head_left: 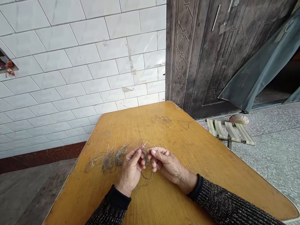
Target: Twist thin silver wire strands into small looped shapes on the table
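Over the middle of the table, my left hand [132, 167] pinches a thin wire [147, 178] between thumb and fingertips. My right hand [167, 162] grips the same looped wire close by, and a pale end sticks out past its thumb. The loop hangs below and between both hands; part of it is hidden behind the fingers. Left of my left hand lie several tangled grey wire coils [109, 161] in a row. Farther back on the table is a small group of thin copper-coloured wire loops [165, 120], with a bent wire triangle [185, 124] beside it.
The yellow wooden table [199, 178] stands against a white tiled wall [77, 62]. A dark patterned metal door [201, 62] and a grey curtain [260, 68] are at the right. On the floor there are a striped folding stool [231, 130] and a worn ball [239, 119].
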Motion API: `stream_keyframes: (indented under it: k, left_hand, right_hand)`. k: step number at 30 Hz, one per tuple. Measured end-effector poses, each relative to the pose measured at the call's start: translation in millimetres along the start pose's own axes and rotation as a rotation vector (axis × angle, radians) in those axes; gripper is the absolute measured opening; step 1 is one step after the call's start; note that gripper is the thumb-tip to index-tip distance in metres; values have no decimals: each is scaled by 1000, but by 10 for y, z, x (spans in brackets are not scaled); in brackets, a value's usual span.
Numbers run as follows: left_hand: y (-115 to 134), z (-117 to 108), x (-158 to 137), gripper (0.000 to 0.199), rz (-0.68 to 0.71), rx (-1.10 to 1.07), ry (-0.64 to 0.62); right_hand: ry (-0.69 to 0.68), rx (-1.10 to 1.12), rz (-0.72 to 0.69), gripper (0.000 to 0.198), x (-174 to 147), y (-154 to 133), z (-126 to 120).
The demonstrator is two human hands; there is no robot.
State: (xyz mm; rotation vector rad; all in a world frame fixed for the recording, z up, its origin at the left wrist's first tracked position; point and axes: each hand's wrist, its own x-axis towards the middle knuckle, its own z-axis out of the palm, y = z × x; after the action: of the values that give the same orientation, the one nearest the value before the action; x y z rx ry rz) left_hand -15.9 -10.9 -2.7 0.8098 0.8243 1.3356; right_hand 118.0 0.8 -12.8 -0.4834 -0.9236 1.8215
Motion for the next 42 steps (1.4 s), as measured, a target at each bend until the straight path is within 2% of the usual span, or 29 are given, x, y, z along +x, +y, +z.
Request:
stream_keyframes:
  k: [6, 13, 23, 27, 34, 36, 37, 40, 42]
  left_hand:
    - [0, 19, -23, 24, -16, 67, -16]
    - [-33, 15, -41, 26, -6, 120, -75]
    - [-19, 12, -52, 31, 43, 254, 1]
    - [-28, 4, -43, 29, 64, 260, 8]
    - [1, 26, -33, 19, 30, 188, 43]
    - [6, 26, -30, 17, 50, 184, 73]
    - [7, 22, -27, 16, 59, 183, 89]
    - [0, 4, -15, 15, 58, 164, 124]
    - [-8, -8, -6, 14, 42, 153, 134]
  right_hand:
    - [-82, -66, 40, 27, -35, -89, 15]
    - [-62, -95, -14, 24, -48, -124, 34]
    - [-24, -163, 44, 26, -31, -109, 13]
    - [-31, -178, 21, 25, -18, -89, -14]
    - [-79, -404, 2, 28, -19, -80, -29]
    - [-56, -527, -63, 25, -31, -93, -32]
    - [-27, -617, -139, 25, -42, -105, -40]
    - [48, -990, -486, 35, -98, -170, -82]
    - [-13, -1272, -699, 26, -147, -233, -114]
